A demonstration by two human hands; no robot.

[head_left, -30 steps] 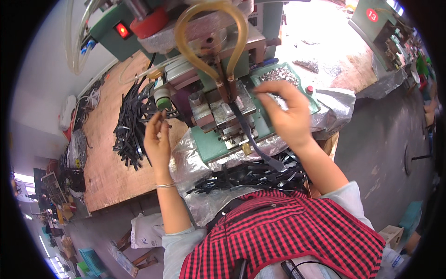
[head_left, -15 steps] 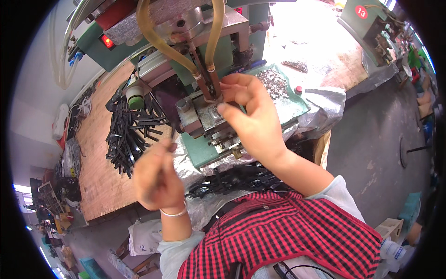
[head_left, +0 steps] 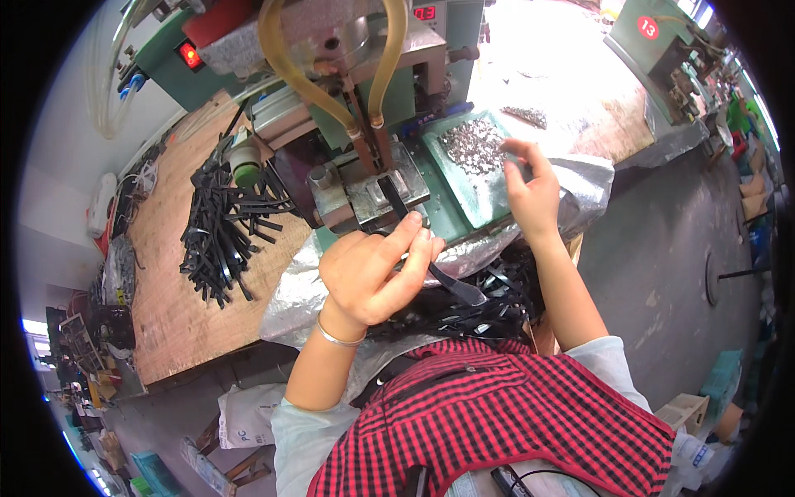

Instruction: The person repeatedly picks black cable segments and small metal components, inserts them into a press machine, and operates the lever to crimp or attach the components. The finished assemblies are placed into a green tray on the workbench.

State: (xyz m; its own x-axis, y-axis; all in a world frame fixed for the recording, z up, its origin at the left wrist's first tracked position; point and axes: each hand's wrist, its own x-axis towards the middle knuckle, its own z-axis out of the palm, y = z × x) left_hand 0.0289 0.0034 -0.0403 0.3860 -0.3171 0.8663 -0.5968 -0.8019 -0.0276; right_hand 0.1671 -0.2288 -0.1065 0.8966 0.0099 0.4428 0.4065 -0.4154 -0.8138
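My left hand [head_left: 368,269] pinches a black strap [head_left: 455,286] between thumb and fingers. The strap's upper end lies across the metal block [head_left: 387,192] of a green bench machine, just below two copper-coloured prongs [head_left: 370,153]. Its other end hangs toward my lap. My right hand [head_left: 532,190] is over the right edge of a green tray [head_left: 495,203], beside a heap of small silvery pieces [head_left: 472,145]. Its thumb and fingertips are drawn close together; whatever may be between them is too small to make out.
A bundle of black straps [head_left: 217,236] lies on the wooden bench [head_left: 157,290] to the left. More straps [head_left: 509,290] rest on silver sheeting [head_left: 290,298] before me. Yellowish hoses [head_left: 281,58] run down to the prongs. Another green machine [head_left: 642,50] stands far right.
My right hand has left the metal block and moved right to the tray. My left hand has come from the left to the block, where the black strap now lies.
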